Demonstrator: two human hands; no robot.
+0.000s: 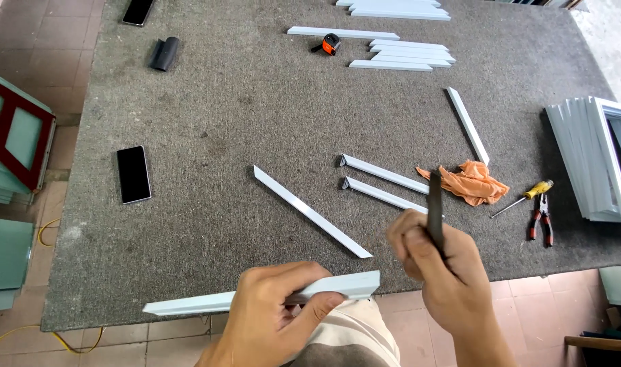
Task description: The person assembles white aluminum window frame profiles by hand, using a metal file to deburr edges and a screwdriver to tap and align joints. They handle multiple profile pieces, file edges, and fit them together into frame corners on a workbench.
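Hands meet at the near edge of the grey felt-covered workbench [256, 109]. The left hand [273, 312] is closed around a pale blue-white mitred frame strip [188, 303], thumb on top, fingers wrapped beneath; the strip's long axis runs nearly level from left to right, and its cut end [368, 282] juts out just past the thumb towards the other hand. The right hand [436, 261] is closed on a dark flat file [435, 207] held almost upright (the lower part is hidden in the fist), so the tool stands crosswise to the strip. That cut end lies just left of and a little below the right hand — close, though I cannot tell whether tool and strip touch.

Further out on the bench lie three similar strips: one long loose strip [310, 212] on a diagonal and two shorter strips [385, 183] side by side. Beyond the right hand are an orange rag [473, 182], a yellow-handled screwdriver [524, 197] and red-handled pliers [541, 221]. A black phone [133, 174] lies well off to the left, and a tape measure [331, 44] sits near stacked strips [409, 54] at the far side.
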